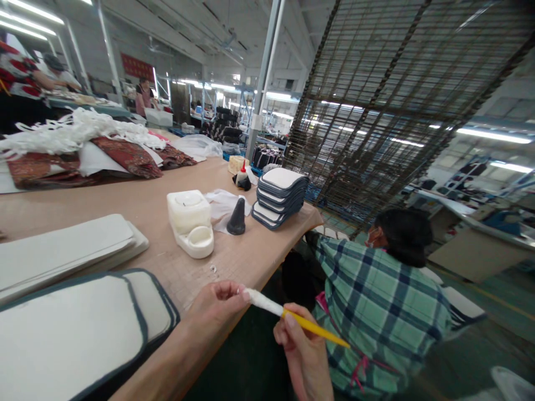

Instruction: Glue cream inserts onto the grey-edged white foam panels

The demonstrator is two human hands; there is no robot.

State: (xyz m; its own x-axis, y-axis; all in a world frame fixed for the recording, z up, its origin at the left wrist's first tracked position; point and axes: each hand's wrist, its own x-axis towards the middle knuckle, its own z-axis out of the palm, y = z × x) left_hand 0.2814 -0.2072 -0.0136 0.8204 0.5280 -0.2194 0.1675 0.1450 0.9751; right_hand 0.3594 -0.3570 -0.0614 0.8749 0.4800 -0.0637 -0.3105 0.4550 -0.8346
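Observation:
My right hand (303,337) grips a slim yellow-handled brush (316,327), whose tapered handle points down to the right. The brush's other half is coated in something white and lumpy. At that white tip, my left hand (225,301) has its thumb and fingers pinched together. Both hands are held just past the table's edge. Beyond them on the table (234,270) stands an off-white plastic container (190,217) with a round cup at its front. A dark grey cone (237,216) is beside it, and small white bits lie nearer my left hand.
Dark-edged white panels (75,334) are piled at the near left, with plain pale boards (62,250) behind. A stack of similar panels (281,195) and a red-tipped bottle (242,175) stand farther back. A person in a green plaid top (376,301) sits close on the right.

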